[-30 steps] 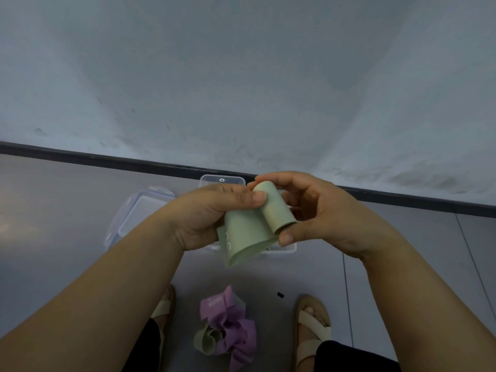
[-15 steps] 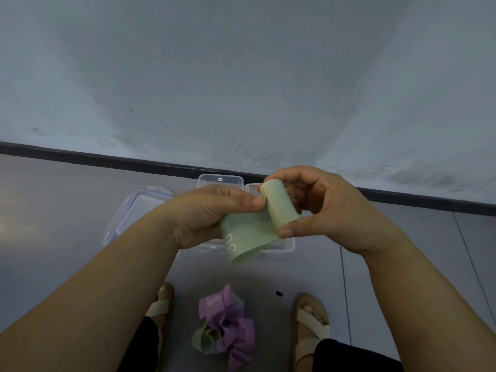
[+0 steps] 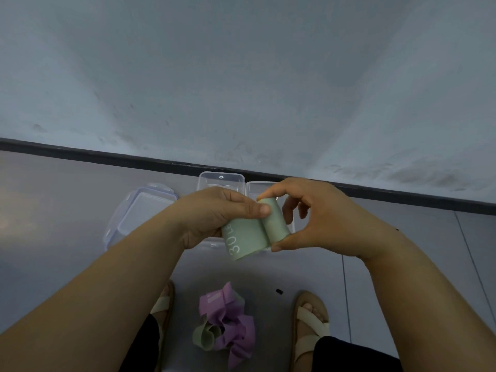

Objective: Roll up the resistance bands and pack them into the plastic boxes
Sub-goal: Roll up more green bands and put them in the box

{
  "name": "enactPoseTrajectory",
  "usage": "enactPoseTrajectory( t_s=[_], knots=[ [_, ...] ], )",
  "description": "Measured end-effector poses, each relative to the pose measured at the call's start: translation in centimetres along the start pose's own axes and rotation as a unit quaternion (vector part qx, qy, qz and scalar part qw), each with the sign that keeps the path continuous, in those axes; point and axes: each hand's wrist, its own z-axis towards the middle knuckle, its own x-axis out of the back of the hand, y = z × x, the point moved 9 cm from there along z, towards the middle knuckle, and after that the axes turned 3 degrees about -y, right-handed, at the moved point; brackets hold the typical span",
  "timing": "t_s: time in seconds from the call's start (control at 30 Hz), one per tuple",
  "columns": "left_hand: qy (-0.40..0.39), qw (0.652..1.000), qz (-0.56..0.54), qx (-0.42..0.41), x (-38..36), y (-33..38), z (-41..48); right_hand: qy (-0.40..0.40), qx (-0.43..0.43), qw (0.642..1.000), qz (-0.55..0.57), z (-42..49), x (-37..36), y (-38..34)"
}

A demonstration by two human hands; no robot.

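- green band [image 3: 248,238]: pale green, flat, printed "30 LB"; one end wound into a tight roll, the rest still flat; pinched in the air between left hand [image 3: 214,218] and right hand [image 3: 322,224].
- loose bands [image 3: 230,322]: purple tangle with one green loop, on the floor.
- plastic boxes [image 3: 221,179]: two, clear, open, side by side at the wall's foot, partly hidden.
- clip-edged clear lid [image 3: 139,210]: flat, just left of them.

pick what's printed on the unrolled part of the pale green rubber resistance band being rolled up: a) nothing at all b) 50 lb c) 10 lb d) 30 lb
d: white print reading 30 LB shows on the flat stretch of the pale green rubber resistance band, which the left hand and the right hand hold between them.
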Motion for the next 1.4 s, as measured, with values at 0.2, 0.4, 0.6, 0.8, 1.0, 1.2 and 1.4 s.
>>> enactPoseTrajectory(
  t_s=[0.2,0.4,0.6,0.8,1.0,1.2,1.4],
  knots=[
    [-0.01,0.998,-0.062,-0.029,0.2,0.4,0.2,0.019,-0.001,0.998,0.055,0.0,0.3,-0.3],
    [-0.108,0.978,-0.162,-0.075,-1.2,1.5,-0.2,0.019,0.021,0.973,0.229,0.0,0.5,-0.6],
    [-0.139,0.976,-0.162,-0.039,-1.8,0.7,0.0,0.037,0.02,0.97,0.239,-0.1,1.0,-0.3],
    [-0.068,0.988,-0.138,0.007,-1.0,0.2,-0.1,0.06,0.009,0.969,0.238,-0.6,2.0,0.2],
    [-0.029,0.992,-0.121,0.02,-0.7,-0.3,0.1,0.059,-0.015,0.985,0.16,-0.6,1.9,0.6],
    [0.004,0.99,-0.139,0.008,-0.4,-0.7,0.6,0.049,-0.021,0.999,0.008,-0.1,1.2,0.8],
    [0.016,0.991,-0.131,0.004,-0.7,-1.0,0.5,0.044,-0.025,0.994,-0.094,0.5,0.5,1.1]
  ],
)
